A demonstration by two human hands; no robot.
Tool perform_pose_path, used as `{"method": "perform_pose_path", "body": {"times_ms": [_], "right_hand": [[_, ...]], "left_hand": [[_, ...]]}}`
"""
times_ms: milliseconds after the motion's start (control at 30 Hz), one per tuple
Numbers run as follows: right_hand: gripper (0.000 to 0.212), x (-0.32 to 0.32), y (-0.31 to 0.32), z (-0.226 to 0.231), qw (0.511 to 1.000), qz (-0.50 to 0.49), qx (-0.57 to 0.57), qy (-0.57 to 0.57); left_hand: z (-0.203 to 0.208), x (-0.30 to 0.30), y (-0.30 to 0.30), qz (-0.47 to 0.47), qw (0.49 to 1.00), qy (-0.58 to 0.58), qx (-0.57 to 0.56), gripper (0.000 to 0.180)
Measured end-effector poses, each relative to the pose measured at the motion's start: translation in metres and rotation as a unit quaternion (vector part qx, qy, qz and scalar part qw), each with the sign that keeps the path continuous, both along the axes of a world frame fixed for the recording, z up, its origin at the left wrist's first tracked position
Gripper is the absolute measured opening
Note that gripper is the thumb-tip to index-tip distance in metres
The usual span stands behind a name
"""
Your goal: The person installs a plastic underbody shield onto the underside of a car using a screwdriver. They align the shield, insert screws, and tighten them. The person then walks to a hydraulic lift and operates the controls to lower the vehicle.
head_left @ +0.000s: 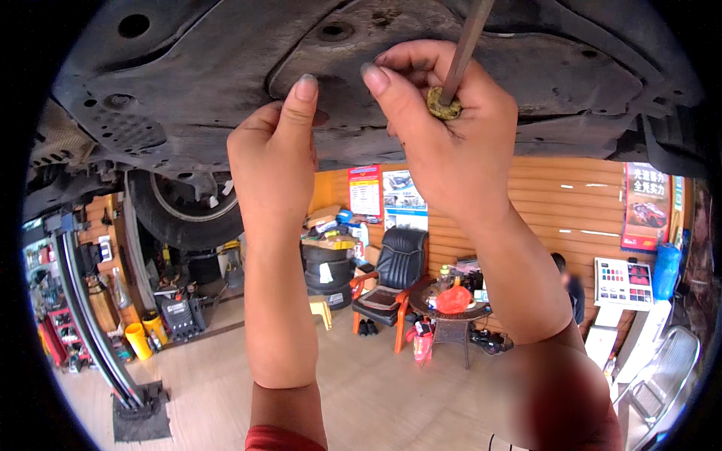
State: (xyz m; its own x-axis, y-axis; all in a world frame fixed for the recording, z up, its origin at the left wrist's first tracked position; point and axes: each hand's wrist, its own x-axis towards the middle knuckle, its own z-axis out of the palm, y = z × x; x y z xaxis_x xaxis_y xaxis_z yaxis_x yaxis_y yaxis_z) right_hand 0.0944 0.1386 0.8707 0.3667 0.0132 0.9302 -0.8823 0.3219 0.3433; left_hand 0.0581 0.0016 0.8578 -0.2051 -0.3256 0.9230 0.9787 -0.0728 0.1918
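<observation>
Both my hands are raised to the dark underbody panel point(353, 75) of a lifted car. My right hand point(466, 128) is closed around what looks like a screwdriver point(464, 52), its metal shaft slanting up past the knuckles. A grimy yellow-green end or collar shows between the fingers at the shaft's base. The right thumb and forefinger come close together against the panel; whatever may be between them is hidden. My left hand point(274, 143) is beside it, thumb pointing up and fingers curled towards the panel. Its fingertips are mostly hidden, so what they grip cannot be made out.
A wheel point(188, 207) hangs at the left, near a lift post point(94, 316). Below stand a black office chair point(398, 263), a round table point(451, 308) with a red bag, stacked tyres point(329, 274) and a yellow stool point(321, 310). A person point(574, 289) is partly visible behind my right arm.
</observation>
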Motion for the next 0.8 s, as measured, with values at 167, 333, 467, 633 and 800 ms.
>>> {"method": "perform_pose_path", "body": {"times_ms": [167,333,467,633,800], "right_hand": [[0.015,0.002,-0.014,0.004,0.995,-0.030,-0.092,0.004],[0.021,0.010,-0.027,0.001,0.990,0.003,-0.142,-0.023],[0.028,0.015,-0.035,0.001,0.981,-0.028,-0.187,-0.044],[0.036,-0.008,-0.035,0.005,0.962,-0.137,-0.219,0.084],[0.040,-0.018,-0.036,0.007,0.945,-0.183,-0.217,0.165]], "left_hand": [[0.007,-0.010,-0.008,0.024,0.999,0.040,-0.015,0.046],[0.006,-0.015,-0.023,-0.006,0.996,0.038,-0.078,0.041],[-0.029,-0.056,-0.036,-0.086,0.992,0.063,-0.066,0.032],[-0.049,-0.101,-0.044,-0.283,0.955,-0.031,-0.082,0.022],[-0.046,-0.105,-0.028,-0.363,0.920,-0.055,-0.138,0.019]]}}
